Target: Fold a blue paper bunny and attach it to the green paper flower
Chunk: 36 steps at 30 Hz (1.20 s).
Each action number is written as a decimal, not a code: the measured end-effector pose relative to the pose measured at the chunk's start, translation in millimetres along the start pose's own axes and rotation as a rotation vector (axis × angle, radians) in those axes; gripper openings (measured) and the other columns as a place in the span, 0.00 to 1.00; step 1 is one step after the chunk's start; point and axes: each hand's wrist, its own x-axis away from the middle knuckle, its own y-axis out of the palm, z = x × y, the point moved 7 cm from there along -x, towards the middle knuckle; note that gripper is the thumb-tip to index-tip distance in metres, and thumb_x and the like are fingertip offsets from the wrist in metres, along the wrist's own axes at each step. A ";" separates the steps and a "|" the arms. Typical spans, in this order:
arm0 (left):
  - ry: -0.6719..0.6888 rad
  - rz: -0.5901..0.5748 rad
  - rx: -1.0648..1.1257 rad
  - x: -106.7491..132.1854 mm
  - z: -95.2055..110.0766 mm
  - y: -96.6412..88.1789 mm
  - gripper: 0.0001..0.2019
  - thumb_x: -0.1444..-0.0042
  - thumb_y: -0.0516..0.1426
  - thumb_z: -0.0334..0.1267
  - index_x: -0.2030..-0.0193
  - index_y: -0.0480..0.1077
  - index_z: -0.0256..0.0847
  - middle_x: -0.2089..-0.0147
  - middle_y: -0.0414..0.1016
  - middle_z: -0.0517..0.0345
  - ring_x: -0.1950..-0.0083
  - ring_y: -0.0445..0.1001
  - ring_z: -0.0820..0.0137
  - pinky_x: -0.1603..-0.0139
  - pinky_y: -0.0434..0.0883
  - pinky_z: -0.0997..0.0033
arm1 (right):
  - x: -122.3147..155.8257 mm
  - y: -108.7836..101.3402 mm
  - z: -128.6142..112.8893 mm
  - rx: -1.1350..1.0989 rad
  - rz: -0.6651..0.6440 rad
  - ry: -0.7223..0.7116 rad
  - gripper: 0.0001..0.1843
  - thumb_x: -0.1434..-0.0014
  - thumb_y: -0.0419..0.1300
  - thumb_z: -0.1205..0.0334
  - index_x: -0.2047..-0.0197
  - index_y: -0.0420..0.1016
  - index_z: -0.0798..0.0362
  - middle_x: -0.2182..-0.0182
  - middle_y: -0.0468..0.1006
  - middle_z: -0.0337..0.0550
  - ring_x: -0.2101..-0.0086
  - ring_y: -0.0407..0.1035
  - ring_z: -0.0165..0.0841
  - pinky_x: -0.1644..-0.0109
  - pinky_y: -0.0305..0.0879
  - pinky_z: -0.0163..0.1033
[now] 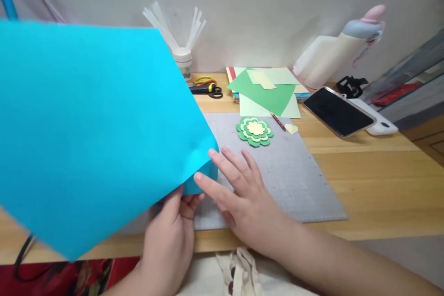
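A large bright blue paper sheet (86, 129) is lifted off the desk and fills the left half of the view. My left hand (173, 236) pinches its lower edge from below, thumb on top. My right hand (239, 189) lies flat with fingers spread, fingertips touching the sheet's curled corner over the grey cutting mat (294, 175). A layered green and cream paper flower (255, 131) rests on the mat beyond my right hand.
Green and cream paper sheets (267, 92), a red pencil (278, 121), black scissors (208, 90), a cup of white sticks (183, 62), a phone on a stand (338, 112) and a paper roll (324, 62) line the back of the wooden desk. A cloth bag (239, 273) lies on my lap.
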 end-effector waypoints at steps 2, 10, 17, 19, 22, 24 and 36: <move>-0.192 -0.027 0.209 3.7 -19.6 10.0 0.08 0.42 0.56 0.43 0.67 0.71 0.42 0.64 0.76 0.59 0.64 0.76 0.70 0.62 0.77 0.66 | -4.0 7.2 6.8 0.092 -0.022 -0.024 0.30 0.34 0.47 0.73 0.33 0.51 0.41 0.32 0.53 0.38 0.33 0.44 0.38 0.32 0.34 0.61; -0.536 -0.199 0.537 13.5 -33.6 30.3 0.08 0.46 0.62 0.33 0.58 0.74 0.39 0.58 0.79 0.53 0.62 0.77 0.70 0.64 0.79 0.66 | 2.7 14.2 28.6 0.169 -0.144 -0.086 0.31 0.38 0.50 0.68 0.32 0.53 0.56 0.32 0.52 0.48 0.34 0.48 0.43 0.33 0.34 0.63; -0.563 -0.333 0.485 14.5 -31.6 39.1 0.07 0.48 0.63 0.37 0.63 0.75 0.38 0.58 0.80 0.53 0.57 0.77 0.67 0.53 0.77 0.62 | 10.1 14.3 23.5 0.148 -0.126 -0.123 0.27 0.38 0.49 0.68 0.36 0.61 0.62 0.36 0.60 0.56 0.37 0.55 0.48 0.35 0.45 0.65; -0.474 -0.511 0.298 17.9 -24.9 37.0 0.09 0.49 0.63 0.40 0.63 0.76 0.39 0.58 0.80 0.52 0.51 0.75 0.62 0.49 0.74 0.61 | 12.3 13.7 27.6 0.131 -0.136 -0.120 0.26 0.38 0.46 0.74 0.38 0.64 0.63 0.37 0.64 0.53 0.38 0.58 0.44 0.35 0.48 0.62; -0.164 -0.626 -0.250 15.3 -20.7 5.9 0.07 0.49 0.61 0.41 0.64 0.75 0.41 0.64 0.79 0.53 0.59 0.77 0.63 0.57 0.75 0.66 | 19.8 11.4 37.9 0.063 -0.201 -0.105 0.27 0.40 0.45 0.76 0.38 0.64 0.62 0.38 0.65 0.51 0.39 0.60 0.42 0.35 0.50 0.60; 0.273 -0.449 -0.599 5.6 -6.7 -27.1 0.02 0.48 0.61 0.38 0.68 0.72 0.44 0.69 0.76 0.58 0.68 0.75 0.68 0.66 0.73 0.71 | 27.8 10.8 41.9 0.022 -0.261 -0.120 0.28 0.41 0.45 0.76 0.37 0.63 0.60 0.38 0.65 0.49 0.39 0.60 0.42 0.35 0.51 0.60; 0.984 -0.499 -1.176 6.4 4.4 -50.7 0.20 0.36 0.47 0.36 0.42 0.68 0.61 0.49 0.77 0.62 0.48 0.70 0.62 0.43 0.54 0.60 | 47.4 8.1 27.5 0.073 -0.261 -0.097 0.22 0.37 0.48 0.73 0.41 0.69 0.58 0.47 0.76 0.50 0.49 0.68 0.39 0.46 0.65 0.51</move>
